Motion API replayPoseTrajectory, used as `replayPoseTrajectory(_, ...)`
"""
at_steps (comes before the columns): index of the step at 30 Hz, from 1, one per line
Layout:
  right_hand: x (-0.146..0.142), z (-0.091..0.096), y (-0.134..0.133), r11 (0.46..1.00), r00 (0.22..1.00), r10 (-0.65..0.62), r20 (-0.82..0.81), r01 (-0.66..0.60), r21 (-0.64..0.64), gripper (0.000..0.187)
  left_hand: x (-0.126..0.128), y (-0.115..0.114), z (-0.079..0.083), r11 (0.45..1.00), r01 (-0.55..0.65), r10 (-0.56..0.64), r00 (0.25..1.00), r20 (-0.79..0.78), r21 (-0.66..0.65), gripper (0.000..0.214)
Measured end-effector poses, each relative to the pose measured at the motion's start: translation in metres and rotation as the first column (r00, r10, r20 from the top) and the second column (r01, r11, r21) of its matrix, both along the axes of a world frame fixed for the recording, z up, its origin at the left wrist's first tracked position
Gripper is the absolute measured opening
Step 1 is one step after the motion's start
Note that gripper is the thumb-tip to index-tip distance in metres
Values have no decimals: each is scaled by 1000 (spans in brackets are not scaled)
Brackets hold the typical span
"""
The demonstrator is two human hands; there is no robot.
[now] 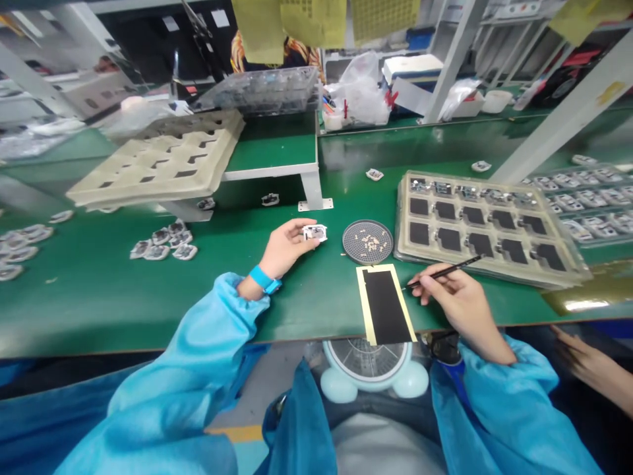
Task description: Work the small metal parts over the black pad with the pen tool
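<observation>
My left hand [285, 250] grips a small white plastic housing with dark parts inside [315, 233] just above the green bench. In my right hand [452, 297] is a thin black pair of tweezers or similar pen-like tool [450, 270], its tip close to the right border of a yellow-edged black sheet [386, 303]. That sheet lies at the bench's front edge. Behind it sits a round grey perforated dish [352, 248] with many tiny beige pieces in it. The exact kind of those pieces is too small to tell.
To the right stands a compartment tray [403, 224] with black pads and small boards. More white housings [161, 243] lie in a group at left. A raised shelf [277, 148] carries a beige moulded tray [163, 158]. Another person's hand [588, 359] shows at lower right. A small fan [366, 359] is under the bench edge.
</observation>
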State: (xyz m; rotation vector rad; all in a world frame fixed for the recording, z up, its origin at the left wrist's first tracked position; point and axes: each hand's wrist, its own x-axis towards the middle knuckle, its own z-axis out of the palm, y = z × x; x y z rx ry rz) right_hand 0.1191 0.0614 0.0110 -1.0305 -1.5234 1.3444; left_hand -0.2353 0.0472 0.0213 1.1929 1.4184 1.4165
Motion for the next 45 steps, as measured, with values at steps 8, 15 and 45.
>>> replayPoseTrajectory(8,-8,-5,3,999,998,-27,-49,25,-35,26,70,5,23,967,225,-205,966,160,-119,35)
replayPoseTrajectory(15,-4,-2,5,998,996,-36,-81,31,-54,27,95,6,20,934,260,-202,950,240,-244,34)
replayPoseTrajectory(45,-28,10,-7,847,972,-27,234,-102,522,8,102,-18,0,888,433,-441,897,-21,-152,36)
